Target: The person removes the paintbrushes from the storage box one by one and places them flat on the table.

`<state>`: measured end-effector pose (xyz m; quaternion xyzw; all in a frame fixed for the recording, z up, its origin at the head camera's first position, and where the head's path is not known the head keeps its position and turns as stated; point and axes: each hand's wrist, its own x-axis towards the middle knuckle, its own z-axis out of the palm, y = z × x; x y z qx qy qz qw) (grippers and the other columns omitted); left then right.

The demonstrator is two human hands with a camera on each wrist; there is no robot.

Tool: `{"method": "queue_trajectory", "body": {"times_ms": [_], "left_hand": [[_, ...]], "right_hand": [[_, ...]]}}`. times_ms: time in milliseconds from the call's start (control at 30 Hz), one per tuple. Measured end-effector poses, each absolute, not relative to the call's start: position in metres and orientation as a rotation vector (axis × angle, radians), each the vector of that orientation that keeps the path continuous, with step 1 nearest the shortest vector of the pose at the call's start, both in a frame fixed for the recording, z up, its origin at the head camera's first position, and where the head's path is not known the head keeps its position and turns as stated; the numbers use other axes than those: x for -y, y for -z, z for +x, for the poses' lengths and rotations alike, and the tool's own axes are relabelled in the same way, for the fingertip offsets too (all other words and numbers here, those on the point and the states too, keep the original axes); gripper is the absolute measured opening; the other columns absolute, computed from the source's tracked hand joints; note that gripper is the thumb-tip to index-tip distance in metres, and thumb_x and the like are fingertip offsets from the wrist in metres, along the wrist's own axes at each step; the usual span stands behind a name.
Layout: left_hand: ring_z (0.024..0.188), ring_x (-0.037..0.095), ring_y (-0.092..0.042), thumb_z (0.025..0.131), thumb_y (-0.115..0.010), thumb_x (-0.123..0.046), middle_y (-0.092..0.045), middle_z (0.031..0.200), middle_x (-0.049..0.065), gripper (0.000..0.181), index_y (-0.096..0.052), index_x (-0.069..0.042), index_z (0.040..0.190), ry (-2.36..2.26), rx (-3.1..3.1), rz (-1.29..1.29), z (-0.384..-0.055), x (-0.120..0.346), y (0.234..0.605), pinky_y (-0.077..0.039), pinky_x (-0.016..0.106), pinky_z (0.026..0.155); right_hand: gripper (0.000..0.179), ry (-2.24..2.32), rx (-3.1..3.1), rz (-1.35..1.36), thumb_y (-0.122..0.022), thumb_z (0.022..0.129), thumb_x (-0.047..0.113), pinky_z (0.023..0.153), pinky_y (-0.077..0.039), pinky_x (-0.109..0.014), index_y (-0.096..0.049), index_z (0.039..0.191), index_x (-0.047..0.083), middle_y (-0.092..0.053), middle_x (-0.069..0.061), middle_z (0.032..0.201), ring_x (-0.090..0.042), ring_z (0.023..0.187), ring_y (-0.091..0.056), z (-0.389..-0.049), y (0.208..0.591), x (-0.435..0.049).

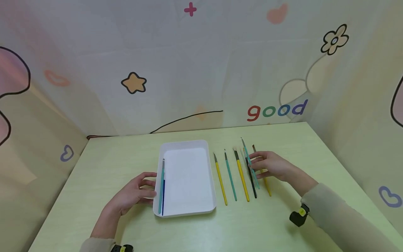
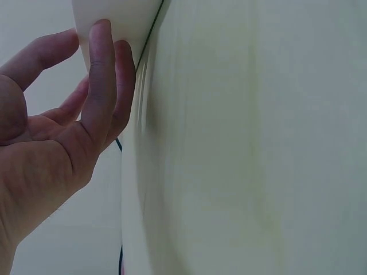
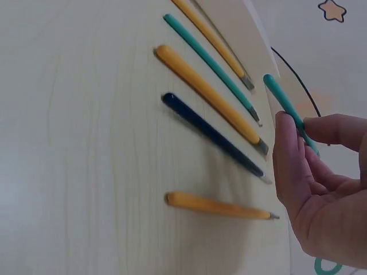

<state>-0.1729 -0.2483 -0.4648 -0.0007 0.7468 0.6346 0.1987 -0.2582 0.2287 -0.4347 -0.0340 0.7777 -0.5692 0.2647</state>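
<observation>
On the tabletop (image 1: 245, 227) sits a white tray (image 1: 189, 178), touched at its left edge by the person's relaxed left grip (image 1: 137, 190). The right grip (image 1: 271, 165) pinches a teal brush (image 3: 284, 101) near five loose brushes (image 1: 242, 180) (two slim brushes (image 1: 161, 185) lie in the tray).

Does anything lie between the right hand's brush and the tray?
Yes, lying on the table: a black brush, a thick yellow brush, a teal brush and, nearest the tray, a thin yellow brush. The held brush is raised, so they probably won't block it.
</observation>
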Motion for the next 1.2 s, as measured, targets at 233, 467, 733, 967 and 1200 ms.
{"method": "queue_trajectory", "body": {"times_ms": [233,467,733,967,1200], "left_hand": [[0.102,0.031,-0.065,0.09,-0.071,0.001,-0.054,0.128,0.024,0.07,-0.037,-0.002,0.151,-1.779,-2.09,0.001,-0.173,0.249,0.465,-0.061,0.046,0.082],[0.102,0.031,-0.066,0.09,-0.071,0.002,-0.054,0.128,0.024,0.069,-0.038,-0.002,0.151,-1.772,-2.097,-0.004,-0.173,0.248,0.464,-0.061,0.045,0.082],[0.101,0.03,-0.066,0.089,-0.071,0.003,-0.054,0.127,0.024,0.069,-0.038,-0.002,0.15,-1.779,-2.099,-0.017,-0.172,0.248,0.463,-0.06,0.045,0.082],[0.101,0.03,-0.066,0.089,-0.071,0.003,-0.054,0.127,0.024,0.069,-0.039,-0.002,0.15,-1.78,-2.102,-0.018,-0.173,0.248,0.463,-0.06,0.045,0.082],[0.102,0.03,-0.066,0.089,-0.071,0.002,-0.054,0.127,0.024,0.069,-0.038,-0.001,0.15,-1.777,-2.104,-0.003,-0.173,0.249,0.465,-0.06,0.045,0.083]], "right_hand": [[0.056,1.527,-2.117,-0.023,-0.061,0.102,0.012,0.083,-0.06,-0.038,-0.038,0.149,-0.009,-0.06,-0.02,0.124,-0.023,0.096,-0.061,-0.265,0.445,-0.261],[0.056,1.411,-2.247,0.04,-0.062,0.1,0.01,0.079,-0.06,-0.036,-0.04,0.146,-0.011,-0.062,-0.021,0.121,-0.021,0.09,-0.062,-0.265,0.449,-0.272],[0.049,1.231,-2.466,0.049,-0.064,0.095,0.006,0.07,-0.062,-0.036,-0.048,0.137,-0.014,-0.061,-0.02,0.109,-0.02,0.081,-0.064,-0.263,0.453,-0.273],[0.042,1.103,-2.614,0.03,-0.068,0.09,0.005,0.061,-0.06,-0.033,-0.056,0.125,-0.014,-0.063,-0.018,0.1,-0.018,0.07,-0.062,-0.263,0.456,-0.271],[0.042,1.065,-2.664,0.038,-0.072,0.088,0.005,0.059,-0.058,-0.031,-0.057,0.123,-0.014,-0.064,-0.016,0.096,-0.017,0.065,-0.062,-0.262,0.458,-0.271]]}}
